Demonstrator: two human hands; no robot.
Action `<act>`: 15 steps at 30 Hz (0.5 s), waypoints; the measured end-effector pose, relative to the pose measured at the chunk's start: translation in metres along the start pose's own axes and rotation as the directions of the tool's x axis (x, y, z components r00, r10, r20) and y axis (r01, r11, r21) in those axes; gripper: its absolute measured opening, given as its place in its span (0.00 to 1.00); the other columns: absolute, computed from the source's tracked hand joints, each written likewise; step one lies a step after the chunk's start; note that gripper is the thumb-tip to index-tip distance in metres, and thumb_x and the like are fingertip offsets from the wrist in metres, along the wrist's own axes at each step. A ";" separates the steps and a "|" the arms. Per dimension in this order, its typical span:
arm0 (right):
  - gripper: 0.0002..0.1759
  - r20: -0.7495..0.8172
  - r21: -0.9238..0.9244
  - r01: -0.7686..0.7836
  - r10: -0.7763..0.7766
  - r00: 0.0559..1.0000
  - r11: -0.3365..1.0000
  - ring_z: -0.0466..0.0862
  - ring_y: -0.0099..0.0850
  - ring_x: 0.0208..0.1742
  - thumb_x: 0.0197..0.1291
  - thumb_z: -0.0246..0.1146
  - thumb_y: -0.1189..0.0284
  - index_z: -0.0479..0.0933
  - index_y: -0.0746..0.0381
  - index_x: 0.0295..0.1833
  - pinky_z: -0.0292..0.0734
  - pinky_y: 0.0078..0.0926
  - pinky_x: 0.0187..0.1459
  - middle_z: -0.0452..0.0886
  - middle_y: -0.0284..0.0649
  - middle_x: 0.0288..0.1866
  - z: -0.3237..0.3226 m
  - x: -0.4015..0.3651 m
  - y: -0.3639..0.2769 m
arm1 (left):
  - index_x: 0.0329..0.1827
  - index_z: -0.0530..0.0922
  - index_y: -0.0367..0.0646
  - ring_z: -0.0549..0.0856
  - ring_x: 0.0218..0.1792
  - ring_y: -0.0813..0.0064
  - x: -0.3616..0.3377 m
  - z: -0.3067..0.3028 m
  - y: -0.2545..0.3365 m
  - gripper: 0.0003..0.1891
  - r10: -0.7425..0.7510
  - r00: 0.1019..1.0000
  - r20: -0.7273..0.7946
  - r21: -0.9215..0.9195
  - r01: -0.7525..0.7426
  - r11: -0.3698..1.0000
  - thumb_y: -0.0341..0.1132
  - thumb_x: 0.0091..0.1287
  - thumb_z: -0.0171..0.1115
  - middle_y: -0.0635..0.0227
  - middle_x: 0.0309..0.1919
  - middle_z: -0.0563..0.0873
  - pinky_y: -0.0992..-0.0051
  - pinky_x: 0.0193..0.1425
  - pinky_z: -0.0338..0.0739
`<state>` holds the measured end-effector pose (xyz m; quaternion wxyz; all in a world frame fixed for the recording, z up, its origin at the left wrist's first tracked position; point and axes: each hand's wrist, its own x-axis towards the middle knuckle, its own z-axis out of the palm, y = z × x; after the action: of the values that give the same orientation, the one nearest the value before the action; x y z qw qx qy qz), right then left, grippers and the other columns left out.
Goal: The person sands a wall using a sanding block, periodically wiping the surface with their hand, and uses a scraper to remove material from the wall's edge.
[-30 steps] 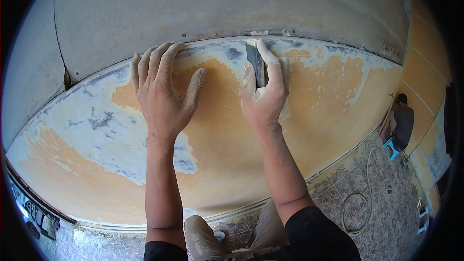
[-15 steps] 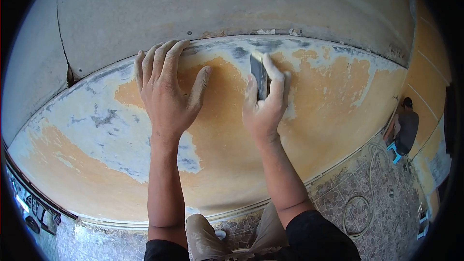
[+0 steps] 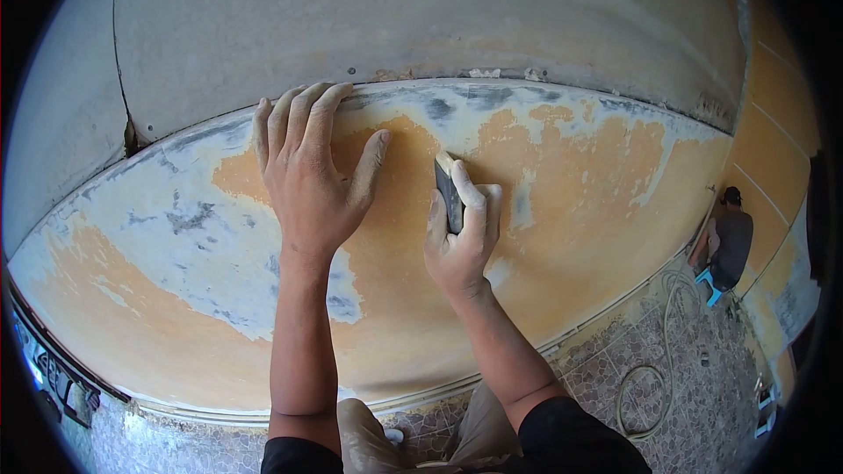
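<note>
My right hand [image 3: 458, 241] grips a dark sanding block [image 3: 448, 197] with a pale strip at its top end, thumb on one side and fingers on the other. The block rests against a broad curved panel [image 3: 421, 333] with ochre patches and worn white and grey areas. My left hand [image 3: 307, 175] lies open on the same panel, with its fingertips at the upper seam and its thumb spread to the right. Pale dust coats the fingers of both hands. The block's working face is hidden against the panel.
Above the seam is a grey panel [image 3: 421, 9] with a dark vertical crack at left. At right, another person [image 3: 732, 237] sits on a blue stool [image 3: 708, 285]. A hose [image 3: 625, 399] lies coiled on the patterned floor [image 3: 571, 377].
My right hand has drawn the sanding block down the panel, away from the upper seam, and slightly left. My left hand keeps its place on the panel. The view has shifted a little.
</note>
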<state>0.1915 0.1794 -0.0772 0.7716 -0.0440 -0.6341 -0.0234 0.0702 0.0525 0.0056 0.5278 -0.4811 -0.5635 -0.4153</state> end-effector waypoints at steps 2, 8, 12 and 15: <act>0.30 0.001 0.033 0.008 -0.008 1.000 0.999 0.82 0.40 0.48 0.68 0.72 0.85 0.80 0.66 0.75 0.80 0.40 0.50 0.86 0.44 0.53 -0.003 0.007 0.002 | 0.71 0.85 0.49 0.81 0.73 0.57 0.000 -0.002 0.001 0.27 0.002 1.000 0.024 0.001 -0.002 1.000 0.44 0.70 0.79 0.64 0.67 0.88 0.47 0.92 0.57; 0.26 -0.096 -0.028 -0.018 0.015 0.995 0.999 0.82 0.39 0.47 0.69 0.72 0.85 0.82 0.67 0.72 0.80 0.40 0.47 0.87 0.42 0.48 0.013 0.102 0.014 | 0.71 0.84 0.49 0.82 0.73 0.58 -0.001 -0.003 -0.001 0.27 0.008 0.999 0.032 -0.005 -0.007 1.000 0.44 0.70 0.79 0.64 0.67 0.88 0.47 0.92 0.57; 0.29 -0.018 -0.001 -0.016 0.016 1.000 1.000 0.83 0.43 0.48 0.68 0.72 0.86 0.81 0.65 0.74 0.81 0.42 0.48 0.86 0.44 0.51 0.001 0.011 0.005 | 0.71 0.84 0.49 0.82 0.72 0.58 0.000 -0.004 -0.001 0.27 0.006 0.999 0.034 0.000 -0.006 1.000 0.44 0.70 0.79 0.64 0.67 0.88 0.47 0.92 0.57; 0.31 0.012 0.076 -0.011 0.010 1.000 0.997 0.83 0.46 0.48 0.67 0.72 0.86 0.80 0.64 0.75 0.81 0.44 0.48 0.85 0.46 0.53 -0.008 0.008 0.008 | 0.71 0.84 0.49 0.82 0.73 0.58 0.000 -0.006 -0.001 0.27 0.018 0.999 0.050 -0.008 -0.017 1.000 0.44 0.70 0.79 0.64 0.68 0.88 0.47 0.92 0.57</act>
<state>0.2019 0.1870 -0.0709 0.7691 -0.0182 -0.6388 0.0051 0.0706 0.0462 0.0061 0.5151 -0.4984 -0.5708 -0.4005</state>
